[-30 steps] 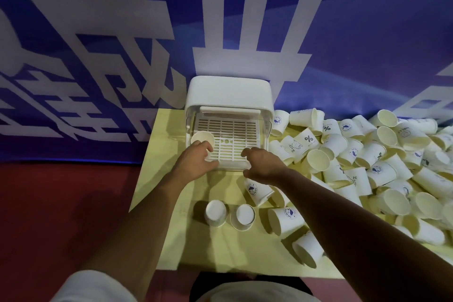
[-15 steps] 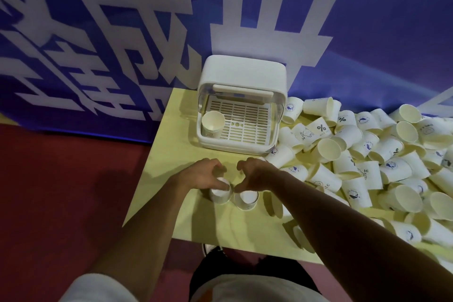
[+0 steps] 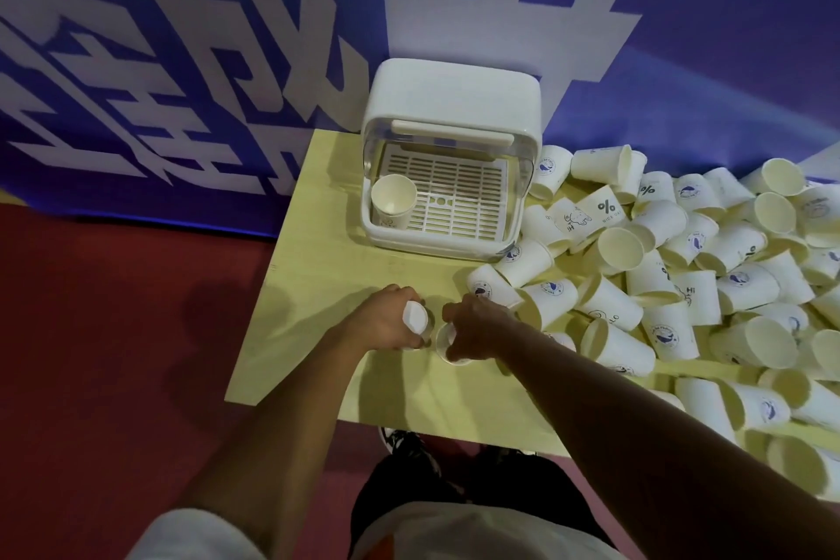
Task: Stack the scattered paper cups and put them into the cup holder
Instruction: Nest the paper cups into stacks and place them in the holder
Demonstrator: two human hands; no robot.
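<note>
1. Cups: our left hand (image 3: 386,323) closes around one cup (image 3: 414,317), base tilted up, presumably ready to nest
2. Our right hand (image 3: 477,330) grips a second cup (image 3: 447,343) on the table (image 3: 318,286), fingers curled over its rim
3. One stored cup (image 3: 393,200) stands upright inside the cup holder (image 3: 450,168); scattered cups (image 3: 682,286) lie right

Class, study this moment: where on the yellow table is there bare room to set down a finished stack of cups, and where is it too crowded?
Free: the table strip left of the cup holder, and the band between holder and both hands, left hand, right hand. Also bare: the near edge left of the left forearm. Crowded: the heap of loose cups covering the right side.
</note>
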